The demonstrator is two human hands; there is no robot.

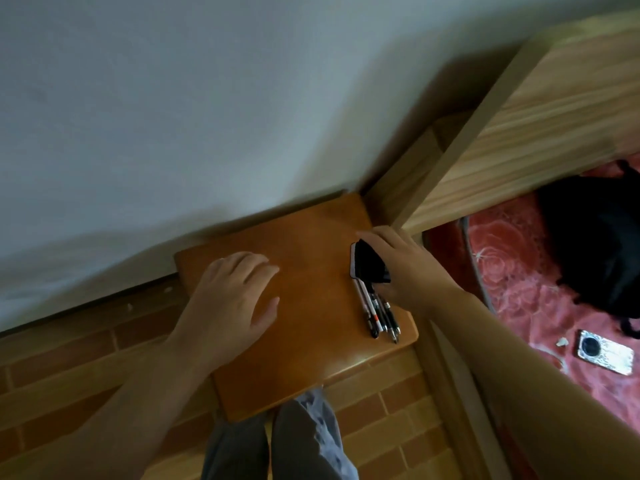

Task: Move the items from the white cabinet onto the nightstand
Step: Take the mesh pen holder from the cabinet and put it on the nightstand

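Observation:
The orange-brown wooden nightstand (pixel 311 306) stands against the white wall below me. Several pens (pixel 377 311) lie side by side on its right part. My right hand (pixel 405 268) is over their upper ends, fingers closed around a small black object with a white edge (pixel 367 263); it is too blurred to name. My left hand (pixel 235 299) hovers flat over the left part of the nightstand top, fingers spread, holding nothing. The white cabinet is out of view.
A wooden bed headboard (pixel 519 140) rises right of the nightstand. On the red floral bedcover (pixel 512 271) lie a black bag (pixel 602 244) and a phone (pixel 604 351). Brick-patterned floor (pixel 69 375) and my legs (pixel 277 445) are below.

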